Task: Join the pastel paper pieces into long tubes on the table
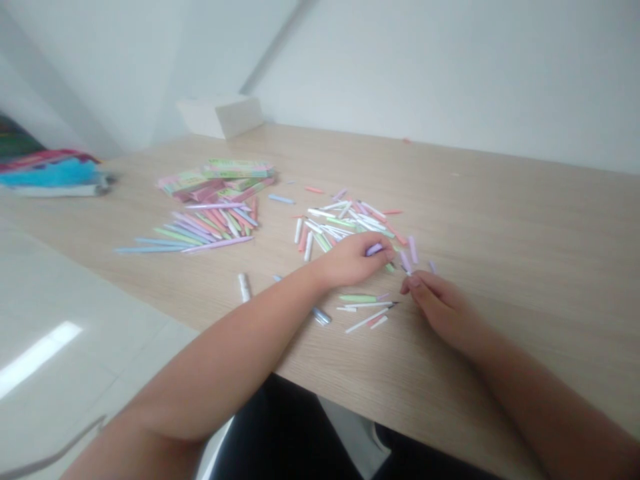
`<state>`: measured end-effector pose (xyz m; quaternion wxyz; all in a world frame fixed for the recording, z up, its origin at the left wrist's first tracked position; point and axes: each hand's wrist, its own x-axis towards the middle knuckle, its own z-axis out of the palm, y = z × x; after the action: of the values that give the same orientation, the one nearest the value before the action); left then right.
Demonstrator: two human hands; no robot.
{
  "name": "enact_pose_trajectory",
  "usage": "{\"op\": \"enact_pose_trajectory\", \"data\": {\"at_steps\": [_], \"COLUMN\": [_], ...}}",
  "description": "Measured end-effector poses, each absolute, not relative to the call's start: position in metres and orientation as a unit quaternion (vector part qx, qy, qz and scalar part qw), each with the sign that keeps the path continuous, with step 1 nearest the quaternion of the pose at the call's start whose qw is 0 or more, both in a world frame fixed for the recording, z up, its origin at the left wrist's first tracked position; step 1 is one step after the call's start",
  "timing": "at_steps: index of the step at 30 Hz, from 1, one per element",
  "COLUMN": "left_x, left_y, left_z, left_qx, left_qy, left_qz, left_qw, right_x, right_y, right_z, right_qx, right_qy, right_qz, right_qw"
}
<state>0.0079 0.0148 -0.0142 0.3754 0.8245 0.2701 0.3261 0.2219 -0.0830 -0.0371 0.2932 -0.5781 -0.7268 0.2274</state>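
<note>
lilac pen piece (374,249) — pinched in left hand (350,260)

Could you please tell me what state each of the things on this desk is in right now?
Left hand, closed on a lilac pen
Right hand, empty, fingertips beside another lilac pen
Pastel pen row, laid roughly parallel
Pen heap, loose and crisscrossed
Green-and-pink cardboard packets, piled together
White box, lying by the wall

Pastel pink, lilac, mint-green and white pen barrels (345,223) on a pale wood-grain tabletop (500,227)
</note>
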Motion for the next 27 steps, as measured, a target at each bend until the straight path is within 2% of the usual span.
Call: {"op": "enact_pose_trajectory", "data": {"at_steps": [3,10,20,27], "left_x": [0.006,0.001,-0.005,-0.005], "left_y": [0.019,0.032,0.034,0.037], "left_z": [-0.015,-0.017,-0.013,-0.014], "left_qx": [0.827,0.820,0.813,0.814], "left_qy": [0.275,0.302,0.309,0.297], "left_qz": [0.329,0.346,0.362,0.371], "left_qw": [0.363,0.342,0.335,0.335], "right_x": [0.227,0.235,0.230,0.231], "right_y": [-0.081,-0.077,-0.076,-0.078], "right_z": [-0.041,-0.052,-0.050,-0.048], "right_qx": [-0.580,-0.581,-0.563,-0.580], "right_qy": [-0.720,-0.616,-0.608,-0.623], "right_qz": [0.237,0.382,0.410,0.382], "right_qw": [0.298,0.370,0.380,0.359]}}
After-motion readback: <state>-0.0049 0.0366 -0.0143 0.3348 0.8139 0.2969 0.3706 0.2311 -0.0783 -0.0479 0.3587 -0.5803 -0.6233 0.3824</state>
